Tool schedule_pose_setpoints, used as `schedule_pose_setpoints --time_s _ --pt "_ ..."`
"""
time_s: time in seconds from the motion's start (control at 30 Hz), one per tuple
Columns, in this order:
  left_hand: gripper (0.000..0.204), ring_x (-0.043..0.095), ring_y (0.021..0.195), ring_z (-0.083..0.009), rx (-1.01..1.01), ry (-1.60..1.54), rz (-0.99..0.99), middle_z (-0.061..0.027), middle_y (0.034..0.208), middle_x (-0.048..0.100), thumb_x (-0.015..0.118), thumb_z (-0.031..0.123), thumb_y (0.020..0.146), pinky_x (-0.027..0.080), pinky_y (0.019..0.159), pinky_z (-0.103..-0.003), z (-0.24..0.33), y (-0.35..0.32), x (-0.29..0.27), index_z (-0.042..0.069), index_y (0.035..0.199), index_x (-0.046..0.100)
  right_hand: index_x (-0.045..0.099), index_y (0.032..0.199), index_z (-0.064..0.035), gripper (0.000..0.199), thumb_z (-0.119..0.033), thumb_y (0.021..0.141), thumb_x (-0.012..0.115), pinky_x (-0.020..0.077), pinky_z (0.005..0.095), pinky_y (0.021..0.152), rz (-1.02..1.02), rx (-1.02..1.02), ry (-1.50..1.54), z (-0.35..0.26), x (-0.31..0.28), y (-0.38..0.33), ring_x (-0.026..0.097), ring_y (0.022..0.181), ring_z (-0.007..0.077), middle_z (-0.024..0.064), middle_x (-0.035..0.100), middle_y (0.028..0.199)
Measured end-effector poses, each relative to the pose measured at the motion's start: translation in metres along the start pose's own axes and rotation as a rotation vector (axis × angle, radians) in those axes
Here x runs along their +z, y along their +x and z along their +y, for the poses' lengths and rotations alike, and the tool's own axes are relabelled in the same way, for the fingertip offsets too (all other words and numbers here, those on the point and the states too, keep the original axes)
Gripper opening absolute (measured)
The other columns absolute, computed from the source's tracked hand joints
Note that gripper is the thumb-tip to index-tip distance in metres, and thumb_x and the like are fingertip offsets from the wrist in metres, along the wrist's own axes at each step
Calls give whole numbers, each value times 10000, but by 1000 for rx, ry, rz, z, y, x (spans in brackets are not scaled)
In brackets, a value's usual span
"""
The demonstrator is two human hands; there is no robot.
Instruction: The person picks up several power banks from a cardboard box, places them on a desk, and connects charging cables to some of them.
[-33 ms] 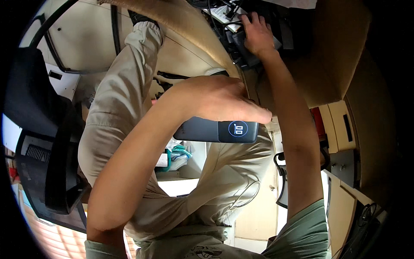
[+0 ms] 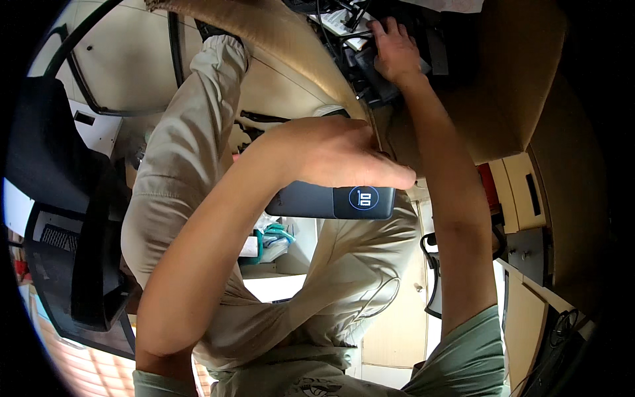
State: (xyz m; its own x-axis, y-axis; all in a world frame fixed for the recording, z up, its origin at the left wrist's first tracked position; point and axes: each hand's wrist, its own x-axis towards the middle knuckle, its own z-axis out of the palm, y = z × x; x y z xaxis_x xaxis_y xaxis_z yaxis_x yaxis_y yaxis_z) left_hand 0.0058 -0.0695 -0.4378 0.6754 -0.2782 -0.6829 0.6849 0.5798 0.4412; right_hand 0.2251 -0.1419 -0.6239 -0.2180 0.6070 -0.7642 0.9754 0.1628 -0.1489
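A dark grey power bank (image 2: 307, 200) with a lit round display is held in my left hand (image 2: 331, 151), in front of my lap. The left fingers wrap over its far edge and partly hide it, with the thumb stretched along the top towards the right. My right hand (image 2: 399, 56) reaches into the cardboard box (image 2: 522, 86) at the upper right. Its fingers are spread and rest among black adapters (image 2: 377, 74) and cables (image 2: 325, 30). A white printed sheet or booklet (image 2: 340, 23) lies beside the fingertips. Whether the fingertips grip anything I cannot tell.
A box flap (image 2: 264, 30) curves across the top. A black mesh chair (image 2: 73, 264) stands at the left. Cream drawers (image 2: 519, 195) are on the right. Between my legs, a white container (image 2: 297, 248) holds a teal item (image 2: 268, 245) and plastic bags.
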Motion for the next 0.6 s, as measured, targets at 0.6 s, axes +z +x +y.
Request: schedule_pose_setpoints --time_s 0.6 --pt "631 658 894 -375 40 223 128 -186 972 669 642 624 777 514 800 -422 3 11 7 70 1075 694 608 1291 -114 742 -482 670 781 337 545 1103 -208 182 -116 -1 -2 -26 383 1368 399 166 489 1426"
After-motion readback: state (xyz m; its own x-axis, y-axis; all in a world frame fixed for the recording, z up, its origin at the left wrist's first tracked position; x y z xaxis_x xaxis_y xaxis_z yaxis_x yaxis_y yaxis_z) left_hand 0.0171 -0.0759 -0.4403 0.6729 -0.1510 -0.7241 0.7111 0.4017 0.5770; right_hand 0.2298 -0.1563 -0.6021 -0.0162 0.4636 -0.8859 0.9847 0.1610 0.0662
